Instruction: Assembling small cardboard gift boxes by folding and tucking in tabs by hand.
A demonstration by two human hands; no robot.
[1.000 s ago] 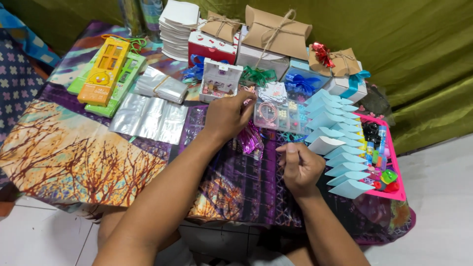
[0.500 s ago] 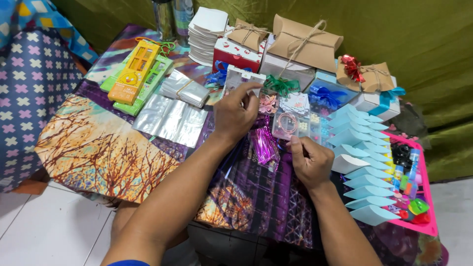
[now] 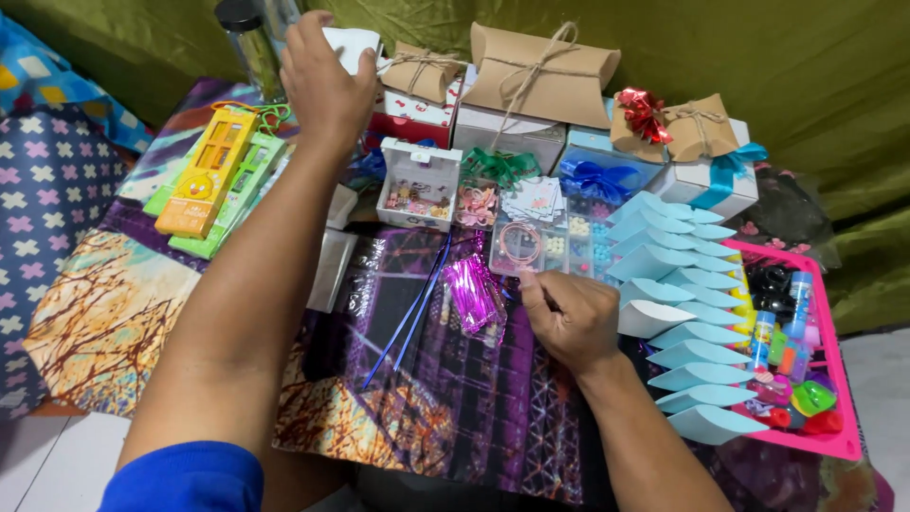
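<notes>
While the left hand (image 3: 327, 81) is stretched far out and closes around 1 small white box (image 3: 353, 45) at the back of the table, the right hand (image 3: 566, 318) rests curled up by the pink packet (image 3: 477, 296); I cannot tell if it holds anything. It is best to lift the box straight up, so the brown gift boxes (image 3: 540, 74) just beside it do not tip.

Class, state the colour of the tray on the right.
Bright pink tray, seen in the head view.

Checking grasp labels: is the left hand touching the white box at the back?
Touching. The head view shows the left hand reaching back, its fingers wrapped over the white box.
</notes>
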